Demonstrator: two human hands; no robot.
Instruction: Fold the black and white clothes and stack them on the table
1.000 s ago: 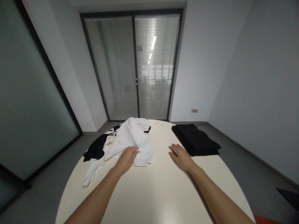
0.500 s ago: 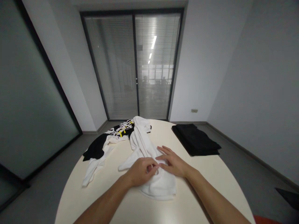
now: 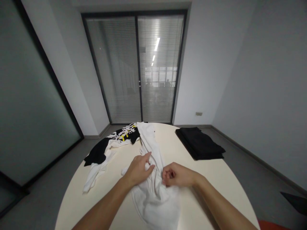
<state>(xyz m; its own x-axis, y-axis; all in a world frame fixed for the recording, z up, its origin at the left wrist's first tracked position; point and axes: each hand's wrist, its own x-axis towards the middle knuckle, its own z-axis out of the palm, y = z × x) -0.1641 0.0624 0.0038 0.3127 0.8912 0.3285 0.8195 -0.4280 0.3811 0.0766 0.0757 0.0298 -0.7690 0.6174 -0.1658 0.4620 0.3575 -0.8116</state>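
Note:
A white garment (image 3: 155, 201) lies lengthwise and creased down the middle of the table, its lower end spread toward me. My left hand (image 3: 139, 169) rests on its left side, thumb and forefinger apart with white cloth showing between them. Against the garment's right edge, my right hand (image 3: 178, 174) is closed, fingers curled in on the cloth; its lower edge is slightly blurred. The garment's far end lies beside a black garment with white and yellow print (image 3: 124, 131).
White cloth (image 3: 96, 172) extends from the printed garment along the round table's (image 3: 79, 204) left side. A folded black stack of cloth (image 3: 199, 143) sits at the right edge. Beyond stand glass doors with blinds (image 3: 155, 95). Something red (image 3: 270, 225) shows at the lower right.
My hands have moved apart; the left has opened from a pinch and the right has curled closed. The white garment's near end has come toward me, and its upper part lies narrower and straighter.

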